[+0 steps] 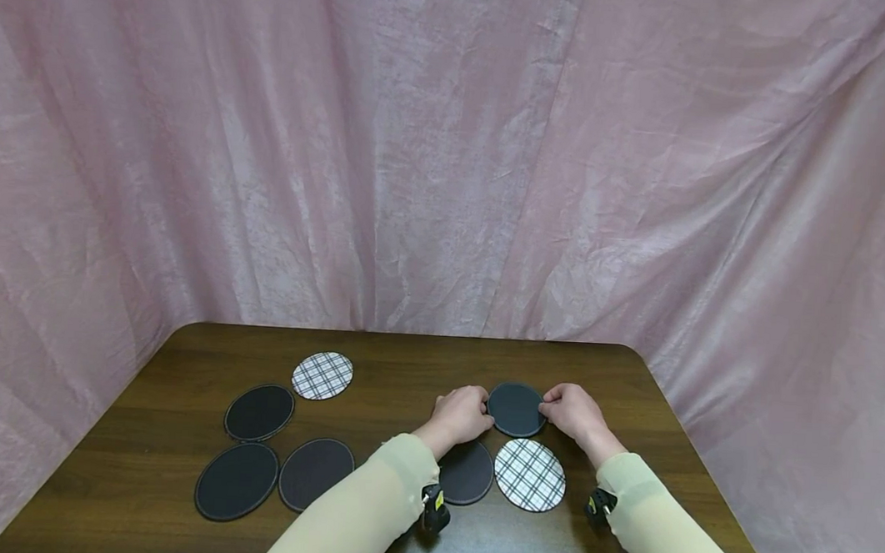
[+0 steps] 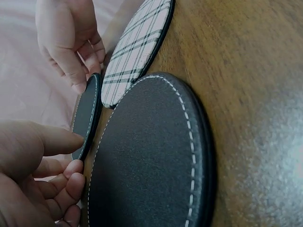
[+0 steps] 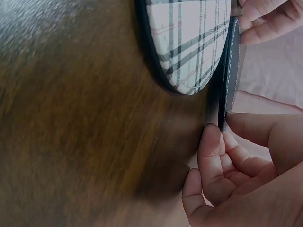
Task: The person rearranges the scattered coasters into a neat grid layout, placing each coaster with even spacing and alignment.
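Both hands hold one round black coaster with pale edge stitching, toward the back right of the table. My left hand pinches its left edge, thumb on top and fingertips under the rim. On the opposite edge my right hand pinches between thumb and fingers, as the right wrist view shows. Just in front lies a plaid coaster, white with dark lines. Beside that, partly covered by the left forearm, is another dark coaster with white stitching.
On the left half of the wooden table lie three more dark coasters and a second plaid coaster behind them. A pink curtain hangs past the table's back edge.
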`<control>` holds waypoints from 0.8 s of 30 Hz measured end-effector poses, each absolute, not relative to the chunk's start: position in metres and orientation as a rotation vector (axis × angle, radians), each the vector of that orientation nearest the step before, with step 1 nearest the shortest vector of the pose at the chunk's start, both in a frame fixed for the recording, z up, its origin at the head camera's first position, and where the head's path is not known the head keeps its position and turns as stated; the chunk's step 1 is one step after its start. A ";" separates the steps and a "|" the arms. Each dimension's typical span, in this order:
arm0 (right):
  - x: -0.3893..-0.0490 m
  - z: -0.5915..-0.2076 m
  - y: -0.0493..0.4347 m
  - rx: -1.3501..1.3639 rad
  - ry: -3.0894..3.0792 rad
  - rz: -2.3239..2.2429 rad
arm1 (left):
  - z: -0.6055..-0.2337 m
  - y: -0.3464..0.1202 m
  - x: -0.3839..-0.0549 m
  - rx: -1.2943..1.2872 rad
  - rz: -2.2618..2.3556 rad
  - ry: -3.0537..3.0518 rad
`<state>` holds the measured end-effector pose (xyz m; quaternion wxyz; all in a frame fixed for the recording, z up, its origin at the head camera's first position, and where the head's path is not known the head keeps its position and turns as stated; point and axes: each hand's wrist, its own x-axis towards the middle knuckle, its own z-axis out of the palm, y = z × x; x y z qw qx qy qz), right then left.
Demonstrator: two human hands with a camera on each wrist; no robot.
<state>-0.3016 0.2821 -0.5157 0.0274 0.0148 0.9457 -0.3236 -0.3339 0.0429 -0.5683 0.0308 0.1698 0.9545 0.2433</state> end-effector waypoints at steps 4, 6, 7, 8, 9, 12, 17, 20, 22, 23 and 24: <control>-0.319 -0.542 0.295 -0.025 2.971 -0.935 | -0.566 0.044 -0.334 0.515 0.734 2.928; -0.324 -0.550 0.298 -0.009 2.969 -0.920 | -0.565 0.045 -0.334 0.513 0.736 2.927; -0.324 -0.548 0.298 0.009 2.953 -0.923 | -0.565 0.045 -0.334 0.513 0.730 2.931; -0.326 -0.551 0.298 0.022 2.967 -0.911 | -0.565 0.045 -0.334 0.511 0.724 2.934; -0.327 -0.553 0.298 0.029 2.977 -0.907 | -0.565 0.046 -0.334 0.510 0.717 2.938; -0.331 -0.559 0.299 0.046 2.996 -0.898 | -0.568 0.046 -0.335 0.506 0.699 2.945; -0.354 -0.588 0.314 0.060 2.977 -0.899 | -0.568 0.044 -0.335 0.522 0.720 2.933; -0.356 -0.591 0.315 0.056 2.967 -0.901 | -0.565 0.043 -0.334 0.529 0.750 2.902; -0.349 -0.583 0.310 0.061 2.973 -0.903 | -0.564 0.042 -0.334 0.531 0.769 2.884; -0.340 -0.574 0.306 0.038 2.974 -0.915 | -0.562 0.041 -0.333 0.535 0.771 2.879; -0.337 -0.570 0.303 0.042 2.973 -0.922 | -0.561 0.041 -0.332 0.537 0.777 2.873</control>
